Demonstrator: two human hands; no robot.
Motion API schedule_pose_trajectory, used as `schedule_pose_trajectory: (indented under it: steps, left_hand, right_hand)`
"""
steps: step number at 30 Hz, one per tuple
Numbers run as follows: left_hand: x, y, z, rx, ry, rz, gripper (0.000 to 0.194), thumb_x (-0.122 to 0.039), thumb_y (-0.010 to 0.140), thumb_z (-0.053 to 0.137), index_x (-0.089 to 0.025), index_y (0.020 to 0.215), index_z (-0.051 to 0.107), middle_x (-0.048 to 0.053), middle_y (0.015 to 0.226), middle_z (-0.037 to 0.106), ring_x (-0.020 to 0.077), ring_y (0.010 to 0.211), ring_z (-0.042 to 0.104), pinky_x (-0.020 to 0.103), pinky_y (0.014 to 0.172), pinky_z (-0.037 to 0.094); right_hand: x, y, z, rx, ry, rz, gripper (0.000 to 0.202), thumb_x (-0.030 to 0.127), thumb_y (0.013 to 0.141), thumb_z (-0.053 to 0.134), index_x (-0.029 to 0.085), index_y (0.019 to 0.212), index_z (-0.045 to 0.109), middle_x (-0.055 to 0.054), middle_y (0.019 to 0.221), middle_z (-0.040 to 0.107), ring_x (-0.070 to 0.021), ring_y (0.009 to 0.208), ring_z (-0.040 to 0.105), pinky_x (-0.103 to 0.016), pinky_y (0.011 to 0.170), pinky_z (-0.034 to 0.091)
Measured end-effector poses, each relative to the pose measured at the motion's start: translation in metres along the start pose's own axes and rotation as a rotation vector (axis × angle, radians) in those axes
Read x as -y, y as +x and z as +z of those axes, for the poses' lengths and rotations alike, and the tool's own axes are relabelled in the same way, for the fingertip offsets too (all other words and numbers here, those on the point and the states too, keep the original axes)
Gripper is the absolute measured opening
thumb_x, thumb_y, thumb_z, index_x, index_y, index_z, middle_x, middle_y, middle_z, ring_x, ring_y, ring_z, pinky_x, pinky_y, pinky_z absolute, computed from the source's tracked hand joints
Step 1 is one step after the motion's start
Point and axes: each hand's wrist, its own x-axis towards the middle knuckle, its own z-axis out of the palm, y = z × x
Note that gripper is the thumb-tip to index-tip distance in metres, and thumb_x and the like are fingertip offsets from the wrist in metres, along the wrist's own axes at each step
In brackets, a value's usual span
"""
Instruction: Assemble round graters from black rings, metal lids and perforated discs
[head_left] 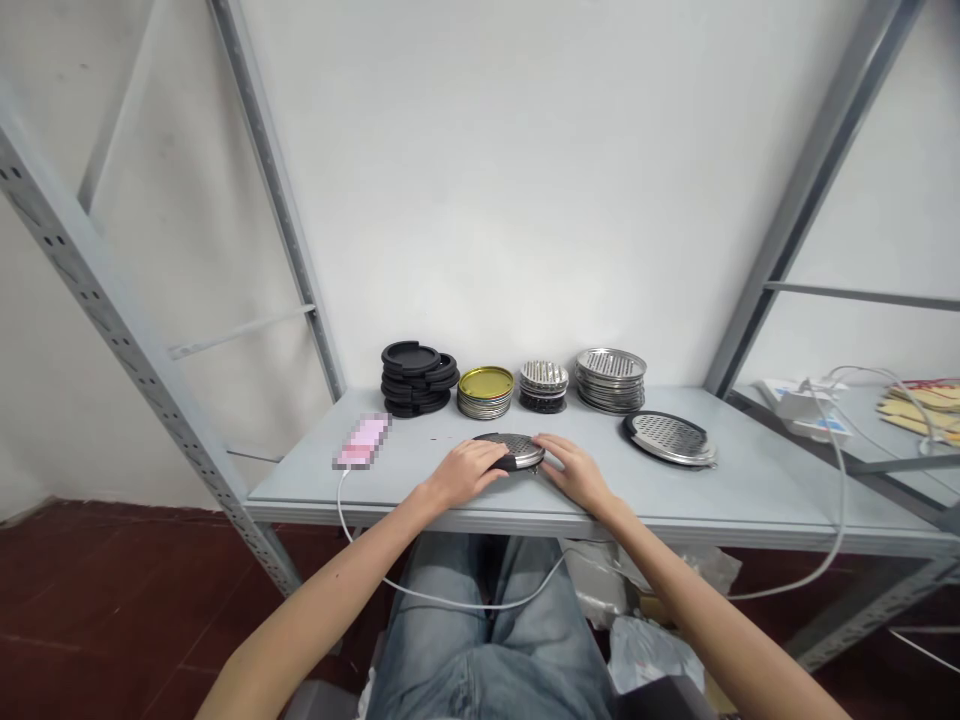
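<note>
A round grater, with a perforated metal face and a black rim on its left side, lies near the table's front edge between my hands. My left hand grips its black left side, fingers over the top and thumb at the near edge. On the opposite side, my right hand closes on the metal edge with fingertips and thumb. A small metal tab shows at the near right of the grater. Parts of the rim are hidden under my fingers.
Along the back stand stacks of black round holders, gold-coloured discs, small grater discs and larger metal grater discs. Another round grater lies at right. A pink phone trails a white cable across my lap.
</note>
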Motion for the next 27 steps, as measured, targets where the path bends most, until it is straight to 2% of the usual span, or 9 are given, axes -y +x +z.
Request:
schedule_pose_trajectory:
  steps: [3,6,11,15,18,22,27]
  left_hand:
    - [-0.001,0.004,-0.004,0.014,-0.038,-0.027,0.046,-0.041,0.091,0.056,-0.019,0.131,0.051,0.011,0.133,0.058,0.0256,0.125,0.052,0.043,0.106,0.040]
    - [0.010,0.002,-0.011,0.005,-0.062,-0.083,0.055,-0.039,0.087,0.062,-0.019,0.136,0.046,0.012,0.139,0.052,0.0274,0.129,0.047,0.046,0.109,0.037]
    - [0.030,-0.004,-0.012,-0.023,-0.194,-0.161,0.047,-0.027,0.090,0.055,-0.019,0.136,0.046,0.011,0.137,0.054,0.0246,0.126,0.050,0.044,0.108,0.039]
    - [0.028,-0.002,-0.007,-0.029,-0.285,-0.146,0.038,-0.024,0.092,0.053,-0.021,0.130,0.053,0.008,0.130,0.059,0.0219,0.122,0.053,0.039,0.107,0.041]
    - [0.024,0.001,-0.006,-0.038,-0.233,-0.135,0.036,-0.022,0.091,0.054,-0.021,0.127,0.056,0.007,0.125,0.063,0.0219,0.116,0.057,0.039,0.104,0.043]
    - [0.022,-0.002,-0.007,-0.008,-0.088,-0.072,0.036,-0.019,0.089,0.055,-0.020,0.126,0.057,0.008,0.125,0.064,0.0233,0.116,0.057,0.041,0.101,0.043]
    - [0.022,-0.007,-0.004,-0.028,-0.005,-0.078,0.034,-0.024,0.088,0.060,-0.022,0.122,0.061,0.007,0.120,0.067,0.0238,0.112,0.060,0.042,0.097,0.045]
  right_hand:
    - [-0.006,-0.002,0.002,-0.040,0.021,0.065,0.037,0.031,0.091,0.049,0.022,0.125,0.060,-0.010,0.124,0.064,-0.0250,0.113,0.062,-0.043,0.098,0.050]
    - [-0.009,-0.002,0.003,-0.085,0.045,0.140,0.038,0.033,0.091,0.050,0.022,0.126,0.059,-0.010,0.122,0.065,-0.0254,0.110,0.064,-0.042,0.095,0.052]
    - [-0.010,-0.002,0.004,-0.103,0.073,0.192,0.040,0.034,0.092,0.047,0.022,0.128,0.058,-0.009,0.122,0.065,-0.0256,0.111,0.063,-0.042,0.095,0.051]
    - [-0.010,-0.001,0.003,-0.037,0.130,0.226,0.040,0.035,0.092,0.047,0.022,0.128,0.057,-0.009,0.118,0.067,-0.0253,0.108,0.064,-0.041,0.095,0.051]
    - [-0.009,0.001,0.002,-0.008,0.110,0.207,0.044,0.034,0.091,0.048,0.022,0.133,0.052,-0.010,0.123,0.064,-0.0256,0.111,0.062,-0.042,0.096,0.050]
    - [-0.001,0.003,-0.001,-0.016,0.016,0.107,0.053,0.035,0.087,0.054,0.022,0.138,0.046,-0.012,0.135,0.054,-0.0264,0.123,0.053,-0.045,0.103,0.045]
    - [0.013,0.004,-0.007,-0.041,-0.058,0.010,0.058,0.043,0.085,0.059,0.022,0.138,0.046,-0.012,0.135,0.053,-0.0289,0.124,0.050,-0.046,0.104,0.043]
